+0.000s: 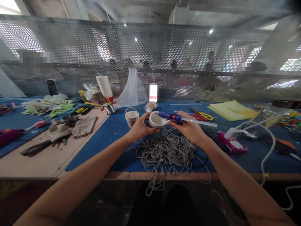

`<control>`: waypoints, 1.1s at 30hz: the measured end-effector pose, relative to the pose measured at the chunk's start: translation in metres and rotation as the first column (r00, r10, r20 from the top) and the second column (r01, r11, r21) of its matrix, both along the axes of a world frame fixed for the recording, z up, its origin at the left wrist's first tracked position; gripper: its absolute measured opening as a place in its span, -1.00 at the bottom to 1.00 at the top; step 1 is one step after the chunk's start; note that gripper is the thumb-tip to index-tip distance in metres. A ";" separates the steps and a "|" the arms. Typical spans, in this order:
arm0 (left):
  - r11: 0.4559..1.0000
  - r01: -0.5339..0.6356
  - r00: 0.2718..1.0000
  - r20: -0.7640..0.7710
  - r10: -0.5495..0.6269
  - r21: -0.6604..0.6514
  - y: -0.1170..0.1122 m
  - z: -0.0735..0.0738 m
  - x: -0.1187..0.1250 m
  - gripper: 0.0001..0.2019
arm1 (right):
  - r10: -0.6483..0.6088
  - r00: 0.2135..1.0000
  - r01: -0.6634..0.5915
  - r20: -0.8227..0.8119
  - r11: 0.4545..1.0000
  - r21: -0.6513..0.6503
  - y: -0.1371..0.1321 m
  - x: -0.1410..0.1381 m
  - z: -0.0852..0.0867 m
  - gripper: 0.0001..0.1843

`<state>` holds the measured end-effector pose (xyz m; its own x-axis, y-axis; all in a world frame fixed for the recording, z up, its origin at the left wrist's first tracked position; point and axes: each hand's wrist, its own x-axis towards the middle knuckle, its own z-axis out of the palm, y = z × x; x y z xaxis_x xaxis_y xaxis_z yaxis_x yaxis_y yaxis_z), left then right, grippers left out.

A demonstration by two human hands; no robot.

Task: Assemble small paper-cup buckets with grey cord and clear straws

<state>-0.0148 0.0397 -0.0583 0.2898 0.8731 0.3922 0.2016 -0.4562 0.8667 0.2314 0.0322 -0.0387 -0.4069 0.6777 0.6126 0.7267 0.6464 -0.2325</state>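
Between the fingers and thumb of my left hand (141,127) is a white paper cup (157,122), its open mouth tilted toward me. My right hand (185,125) is wrapped round a blue hot glue gun (170,116), and a long clear glue stick (199,121) juts out of its back to the right. The gun's nozzle is over the cup's rim; whether it touches is too small to tell. Below both hands lies a loose heap of grey cord (166,152). A cup-shaped basket with a handle (132,117) stands just left of my left hand.
Another cup (150,106) lies on its side behind. Red and yellow scissors (202,116), coloured sheets (231,110) and a magenta power strip (231,142) with a white cable are right. Left are stacked paper cups (104,86), gloves (84,126) and tools. A perforated metal screen (188,50) closes the back.
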 end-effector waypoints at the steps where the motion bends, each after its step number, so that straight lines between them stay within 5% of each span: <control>1: 1.000 -0.006 1.000 -0.006 0.006 0.010 0.000 0.000 0.000 -0.27 | 0.004 1.000 -0.004 -0.008 1.000 -0.003 0.000 0.000 -0.001 -0.66; 16: 0.995 0.046 0.996 0.078 -0.040 -0.084 0.000 0.003 -0.002 -0.31 | 0.020 0.976 -0.064 -0.218 0.978 -0.197 0.004 -0.001 0.003 -0.67; 21: 0.987 0.104 0.984 0.156 -0.084 -0.125 -0.002 0.006 -0.002 -0.41 | -0.021 0.890 -0.214 -0.456 0.863 -0.457 0.003 -0.001 0.009 -0.62; 27: 0.984 0.112 0.976 0.201 -0.082 -0.141 -0.003 0.006 -0.002 -0.44 | -0.062 0.674 -0.512 -0.736 0.680 -0.525 0.007 0.001 0.010 -0.59; 33: 0.987 0.103 0.978 0.195 -0.078 -0.121 -0.004 0.007 -0.002 -0.43 | -0.301 0.513 -0.575 -0.804 0.575 -0.583 0.029 0.014 0.001 -0.57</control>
<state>-0.0164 0.0356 -0.0509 0.3009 0.8938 0.3326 -0.0088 -0.3461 0.9382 0.2452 0.0610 -0.0381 -0.2076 0.9782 0.0067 -0.1466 -0.0243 -0.9889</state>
